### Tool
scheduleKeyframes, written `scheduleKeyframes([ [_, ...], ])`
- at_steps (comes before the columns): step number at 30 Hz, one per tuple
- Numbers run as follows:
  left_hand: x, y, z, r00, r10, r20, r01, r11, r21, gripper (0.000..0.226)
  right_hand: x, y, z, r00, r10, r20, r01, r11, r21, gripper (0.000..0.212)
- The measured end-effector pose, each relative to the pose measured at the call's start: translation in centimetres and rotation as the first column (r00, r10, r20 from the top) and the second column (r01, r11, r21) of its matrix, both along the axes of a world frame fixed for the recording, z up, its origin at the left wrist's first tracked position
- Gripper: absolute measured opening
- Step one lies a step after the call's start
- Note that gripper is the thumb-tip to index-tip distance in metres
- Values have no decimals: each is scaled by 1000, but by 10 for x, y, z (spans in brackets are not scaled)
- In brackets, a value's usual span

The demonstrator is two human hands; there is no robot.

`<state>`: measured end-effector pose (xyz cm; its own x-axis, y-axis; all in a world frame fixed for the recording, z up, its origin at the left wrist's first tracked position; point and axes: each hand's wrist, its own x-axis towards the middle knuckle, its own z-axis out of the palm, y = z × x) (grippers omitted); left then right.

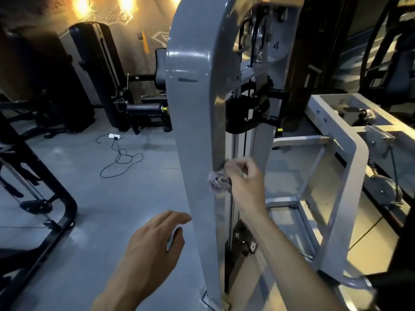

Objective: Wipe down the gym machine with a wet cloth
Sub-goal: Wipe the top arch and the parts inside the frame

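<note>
A tall grey gym machine (193, 104) rises through the middle of the view, its upright column curving over at the top. My right hand (243, 178) grips a bunched pale cloth (217, 181) and presses it against the column's right edge about halfway down. The cloth is blurred and partly hidden by my fingers. My left hand (155, 241) hovers lower down on the column's left side, fingers relaxed and spread, fingertips close to the grey surface and holding nothing.
A grey frame (341, 167) with pulleys stands to the right. Black machines (105, 75) line the far left wall, and a black frame (51, 209) sits near left. A white power strip (115, 136) with a looping black cable lies on the grey floor.
</note>
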<state>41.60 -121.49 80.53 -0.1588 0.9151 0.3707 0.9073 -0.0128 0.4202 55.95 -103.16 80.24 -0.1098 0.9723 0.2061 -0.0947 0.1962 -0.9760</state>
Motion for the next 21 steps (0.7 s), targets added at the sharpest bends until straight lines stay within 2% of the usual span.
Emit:
scheduleKeyframes([
  [2, 3, 4, -3, 999, 15, 32, -14, 999, -28, 26, -1, 5, 39, 985, 65, -161, -47, 992, 114, 4],
  [5, 10, 7, -8, 999, 31, 41, -29, 998, -62, 32, -4, 0, 24, 989, 18, -148, 4, 989, 148, 7],
  [8, 15, 10, -18, 997, 64, 51, -60, 995, -77, 35, -1, -20, -60, 999, -29, 32, 31, 998, -48, 12],
  [11, 23, 12, -27, 996, 64, 62, -57, 993, -106, 33, 6, -52, -133, 980, 118, 158, -48, 920, -388, 6],
  [12, 25, 12, -31, 996, 58, 63, -51, 992, -115, 32, 7, -61, -148, 971, 164, 173, -70, 890, -451, 8],
  [16, 11, 7, -50, 990, 95, 107, -79, 986, -146, 32, -7, -83, -168, 931, 290, 220, -153, 859, -488, 12],
  [21, -46, -4, -80, 951, 192, 242, -146, 970, -194, 35, -52, -87, -161, 908, 362, 212, -250, 873, -418, 14],
])
